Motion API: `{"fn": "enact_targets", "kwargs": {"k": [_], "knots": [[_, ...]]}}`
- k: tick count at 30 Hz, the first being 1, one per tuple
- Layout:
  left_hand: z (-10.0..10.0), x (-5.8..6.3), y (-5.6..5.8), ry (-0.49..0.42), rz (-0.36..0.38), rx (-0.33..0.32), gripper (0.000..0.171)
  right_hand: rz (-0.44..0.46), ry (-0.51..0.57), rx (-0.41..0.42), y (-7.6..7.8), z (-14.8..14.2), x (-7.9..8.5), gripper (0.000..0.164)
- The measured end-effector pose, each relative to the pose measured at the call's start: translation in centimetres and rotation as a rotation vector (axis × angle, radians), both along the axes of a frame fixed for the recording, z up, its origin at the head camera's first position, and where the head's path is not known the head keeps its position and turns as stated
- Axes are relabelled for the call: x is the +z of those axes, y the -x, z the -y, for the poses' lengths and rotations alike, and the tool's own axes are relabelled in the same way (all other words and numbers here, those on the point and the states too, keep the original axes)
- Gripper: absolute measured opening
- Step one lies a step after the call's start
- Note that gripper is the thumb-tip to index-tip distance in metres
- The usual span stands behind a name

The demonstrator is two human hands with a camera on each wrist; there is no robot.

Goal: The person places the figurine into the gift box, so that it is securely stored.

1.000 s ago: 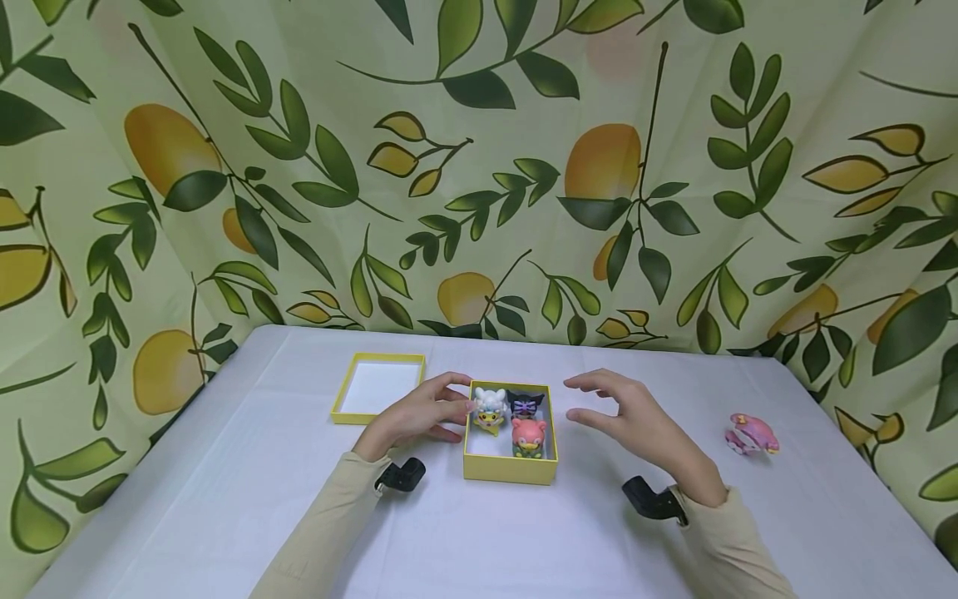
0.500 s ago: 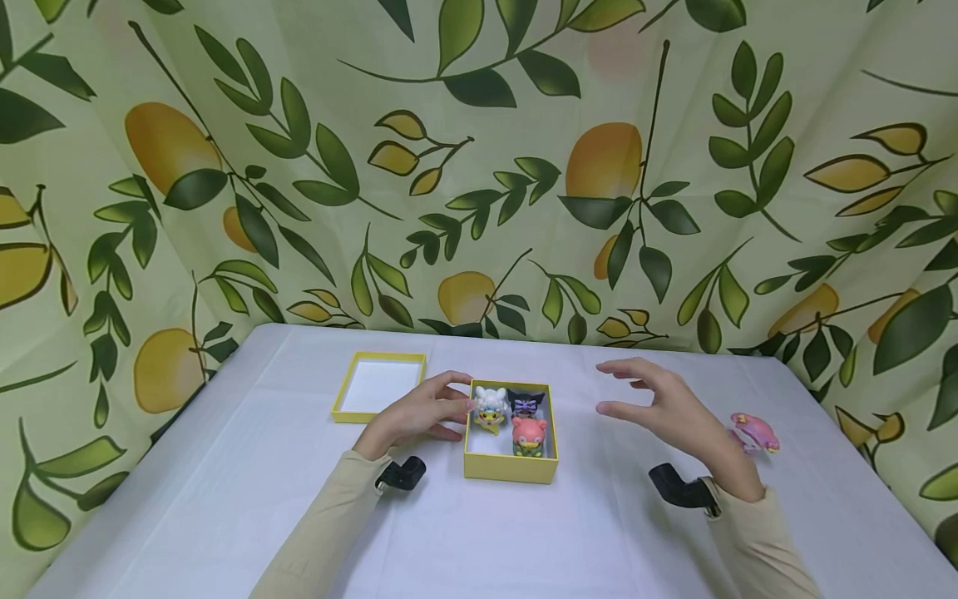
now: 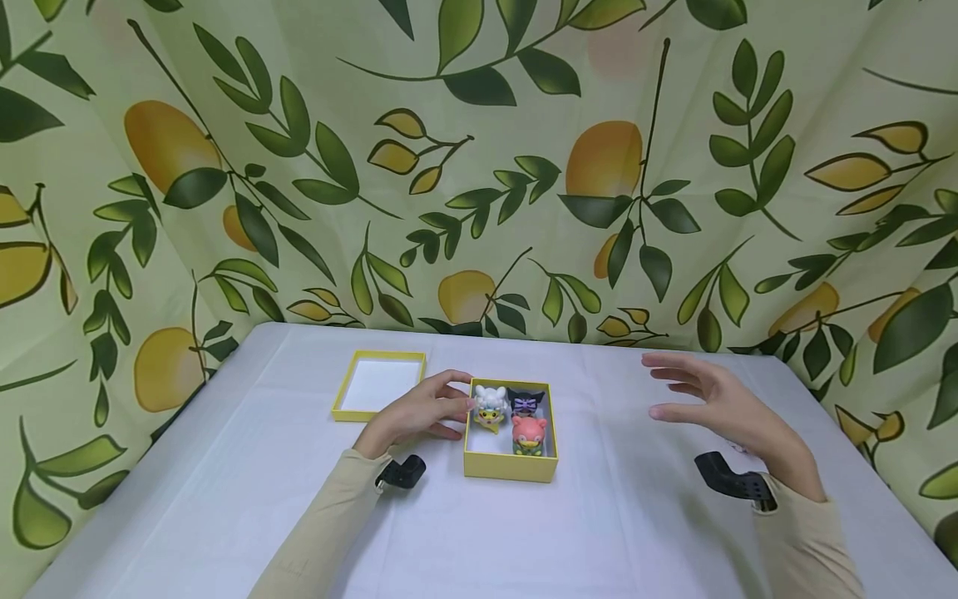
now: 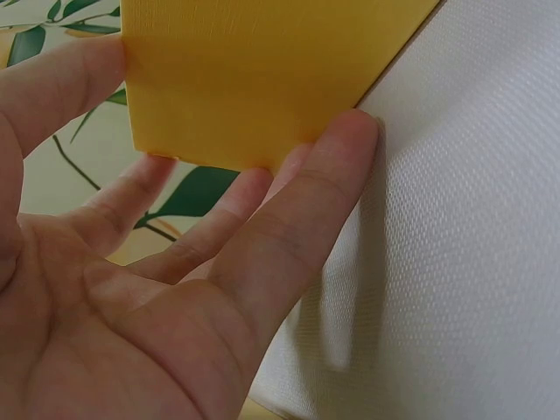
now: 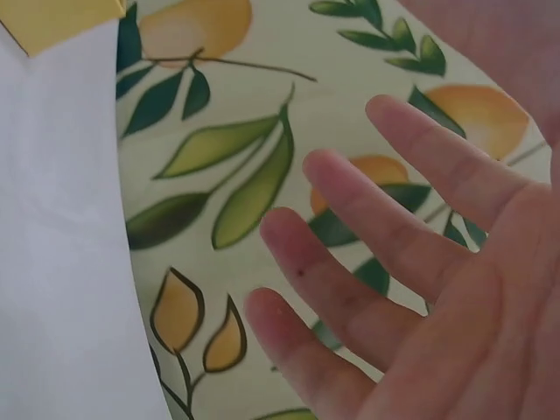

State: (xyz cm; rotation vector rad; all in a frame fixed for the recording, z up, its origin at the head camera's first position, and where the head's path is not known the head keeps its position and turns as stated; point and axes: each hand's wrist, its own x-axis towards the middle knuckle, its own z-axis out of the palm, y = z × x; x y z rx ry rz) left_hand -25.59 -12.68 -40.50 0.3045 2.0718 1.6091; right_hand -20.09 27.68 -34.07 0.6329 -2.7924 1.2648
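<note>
A yellow box (image 3: 510, 467) stands uncovered on the table with three small figurines inside. One is a yellow figurine with a white fluffy hood (image 3: 490, 406), behind the pink figurine (image 3: 529, 435) sits a black-eared figurine (image 3: 526, 404). My left hand (image 3: 415, 412) rests its spread fingertips against the box's left side; in the left wrist view they meet the plain yellow wall (image 4: 254, 79). My right hand (image 3: 726, 412) hovers over the table's right part, fingers extended and nothing in them. Behind its wrist, the pink toy (image 3: 737, 448) is almost wholly hidden.
A yellow-rimmed box lid (image 3: 389, 356) with a white inside lies behind the left hand. The white tablecloth (image 3: 591, 532) covers the table, and a leaf-and-fruit patterned curtain (image 3: 509, 233) hangs along its back edge.
My right hand has moved rightward, away from the box, and now covers most of the pink toy in the head view. The left hand and the box have stayed in place.
</note>
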Motion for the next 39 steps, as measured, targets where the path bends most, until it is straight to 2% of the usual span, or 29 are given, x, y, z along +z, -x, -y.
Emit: {"fn": "enact_targets", "kwargs": {"k": [5,21,27,39], "knots": [[0.0,-0.1,0.1,-0.006,-0.003,-0.004,0.051,-0.045,-0.002,-0.017,0.0,-1.5,-0.2,0.062],[0.1,0.0,-0.2,-0.004,-0.005,0.003,0.051,-0.035,-0.021,-0.077,0.3,-5.9,-1.4,0.06],[0.1,0.1,-0.2,-0.006,-0.007,0.003,0.05,0.008,-0.091,-0.154,0.4,-7.1,-1.9,0.062],[0.1,-0.1,0.0,-0.007,-0.003,-0.002,0.051,0.053,-0.189,-0.273,0.9,-8.7,-3.9,0.064]]}}
